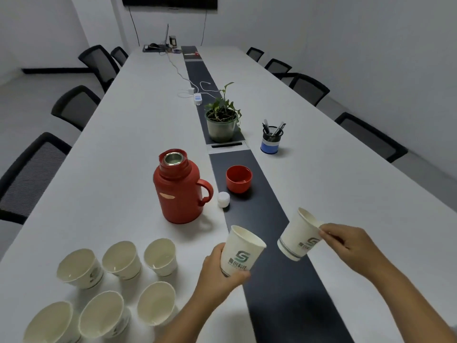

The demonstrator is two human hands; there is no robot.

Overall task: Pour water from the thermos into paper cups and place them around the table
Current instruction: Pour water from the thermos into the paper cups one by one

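Note:
A red thermos (178, 188) stands open on the white table (128, 134), its handle to the right. Its red cap cup (238, 179) and a small white stopper (223, 199) lie beside it on the dark centre strip. My left hand (218, 273) grips a white paper cup (241, 248) with a green logo, held above the table edge of the strip. My right hand (346, 246) pinches the rim of a second paper cup (298, 236), tilted to the left over the strip. Several empty paper cups (122, 259) stand grouped at the near left.
A potted plant (221, 120) and a blue pen holder (271, 139) stand farther along. A white power strip with cables (197, 97) lies mid-table. Black chairs (29, 174) line both sides. A laptop and clutter (160, 44) sit at the far end.

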